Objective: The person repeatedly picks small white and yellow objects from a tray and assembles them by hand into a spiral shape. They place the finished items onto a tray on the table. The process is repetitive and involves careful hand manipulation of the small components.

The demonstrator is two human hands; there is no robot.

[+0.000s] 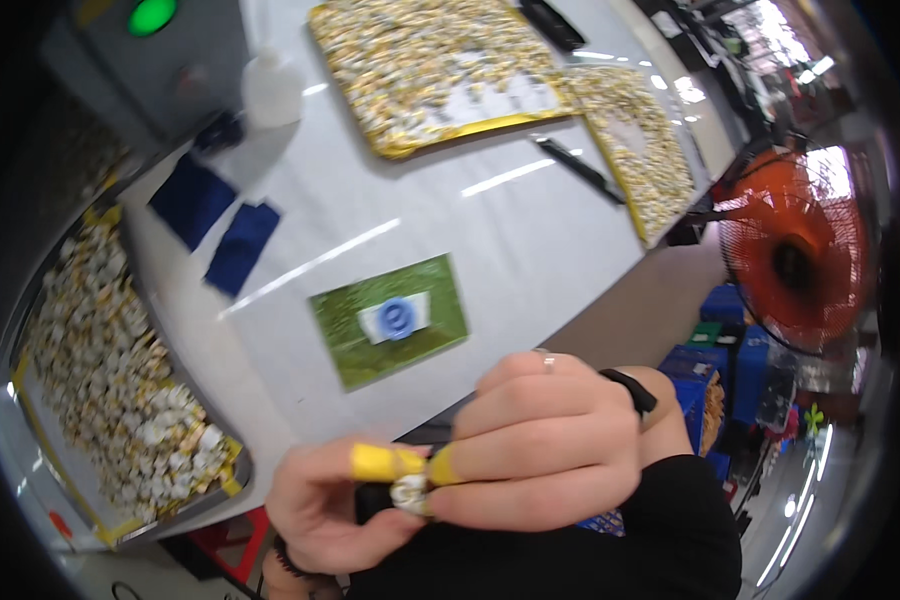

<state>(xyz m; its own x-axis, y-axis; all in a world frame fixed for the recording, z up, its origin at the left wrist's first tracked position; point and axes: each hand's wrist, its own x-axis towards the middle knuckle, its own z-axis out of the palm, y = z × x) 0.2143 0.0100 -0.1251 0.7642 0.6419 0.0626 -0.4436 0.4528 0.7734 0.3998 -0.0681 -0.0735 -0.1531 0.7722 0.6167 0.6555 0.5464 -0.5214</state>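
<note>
Close to my body, in front of the table's near edge, my left hand [335, 505] and my right hand [545, 445] meet at the fingertips. Between them they pinch a small white and gold piece [410, 494]; its exact kind is too small to tell. Yellow tape [385, 463] wraps a fingertip of each hand. Just beyond the hands, a green mat [345, 355] lies on the white table [410, 220]. On the mat rests a white card [372, 325] bearing a round blue piece [397, 318] with a spiral-like mark.
Trays of similar small pieces stand at left [120, 370], at the back [420, 70] and far right [645, 150]. A black cutter-like tool [580, 170], dark blue cloths [240, 247], a white bottle [272, 90] and a grey machine [160, 80] surround the workspace. An orange fan [795, 250] stands right.
</note>
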